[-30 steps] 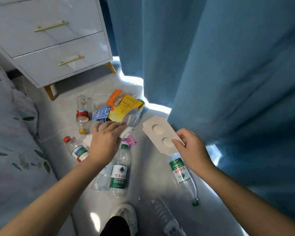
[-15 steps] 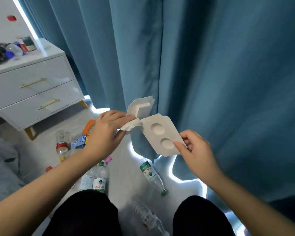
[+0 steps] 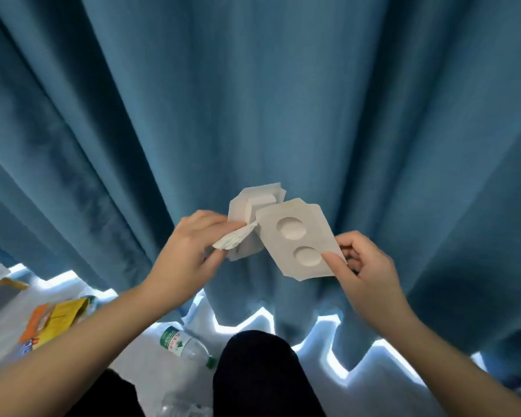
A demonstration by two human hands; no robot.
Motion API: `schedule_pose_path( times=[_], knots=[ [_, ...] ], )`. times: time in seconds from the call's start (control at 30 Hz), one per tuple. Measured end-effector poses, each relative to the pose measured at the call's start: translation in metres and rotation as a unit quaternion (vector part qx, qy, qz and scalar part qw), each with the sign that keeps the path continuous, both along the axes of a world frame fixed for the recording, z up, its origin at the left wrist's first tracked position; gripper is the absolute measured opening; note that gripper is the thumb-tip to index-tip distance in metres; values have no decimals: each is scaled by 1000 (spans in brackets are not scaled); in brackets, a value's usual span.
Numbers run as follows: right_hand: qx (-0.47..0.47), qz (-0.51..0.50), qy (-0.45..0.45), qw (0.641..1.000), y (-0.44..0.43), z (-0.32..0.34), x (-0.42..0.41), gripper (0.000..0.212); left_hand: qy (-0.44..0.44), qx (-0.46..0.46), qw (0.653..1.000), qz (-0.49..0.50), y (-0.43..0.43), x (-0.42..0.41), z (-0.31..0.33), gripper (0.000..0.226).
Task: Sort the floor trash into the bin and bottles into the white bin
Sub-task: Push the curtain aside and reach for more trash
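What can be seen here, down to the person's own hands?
Curtain: one, blue, fills the background.
Card tray with two round hollows: one, white, pinched by right hand.
Plain card piece: one, white, behind the tray, in left hand.
Crumpled tissue: one, white, in left hand.
Bottle with green label: one, clear, lying on floor.
Second bottle: one, clear, bottom edge, blurred.
Packet: one, yellow and orange, floor at left.
Legs: two, black trousers, bottom.
Hands: two, bare, raised before the curtain.

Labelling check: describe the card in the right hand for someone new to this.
Start at the blue curtain. In front of it the right hand pinches a flat white card; unlike the white scraps in the left hand, it has two round dents.
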State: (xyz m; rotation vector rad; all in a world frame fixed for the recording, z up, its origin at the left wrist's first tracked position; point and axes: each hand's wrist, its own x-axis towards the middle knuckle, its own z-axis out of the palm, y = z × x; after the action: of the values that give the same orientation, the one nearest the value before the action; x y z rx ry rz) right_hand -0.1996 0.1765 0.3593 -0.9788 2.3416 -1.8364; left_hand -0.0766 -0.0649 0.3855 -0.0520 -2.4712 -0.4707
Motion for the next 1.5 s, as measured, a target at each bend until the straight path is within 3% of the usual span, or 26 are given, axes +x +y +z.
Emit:
schedule_pose_path(
  times=[0.27, 0.57, 1.03, 1.23, 1.5],
  knots=[
    [-34, -172, -34, 984, 143, -18, -20, 19, 24, 28, 996, -81, 119, -85, -5, 33],
    [-72, -331, -73, 938, 264, -55, -13, 15, 42, 82, 987, -132, 234, -107, -28, 36],
    [-60, -400, -49, 913, 326, -68, 10, 11, 11, 56, 963, -263, 310, -87, -49, 32],
    [-50, -472, -82, 876, 372, -91, 21, 10, -35, 10, 954, -298, 334, -95, -80, 36],
    [32, -532, -174, 828, 414, -140, 37, 8, -131, -20, 935, -330, 391, -124, -116, 39]
  ],
)
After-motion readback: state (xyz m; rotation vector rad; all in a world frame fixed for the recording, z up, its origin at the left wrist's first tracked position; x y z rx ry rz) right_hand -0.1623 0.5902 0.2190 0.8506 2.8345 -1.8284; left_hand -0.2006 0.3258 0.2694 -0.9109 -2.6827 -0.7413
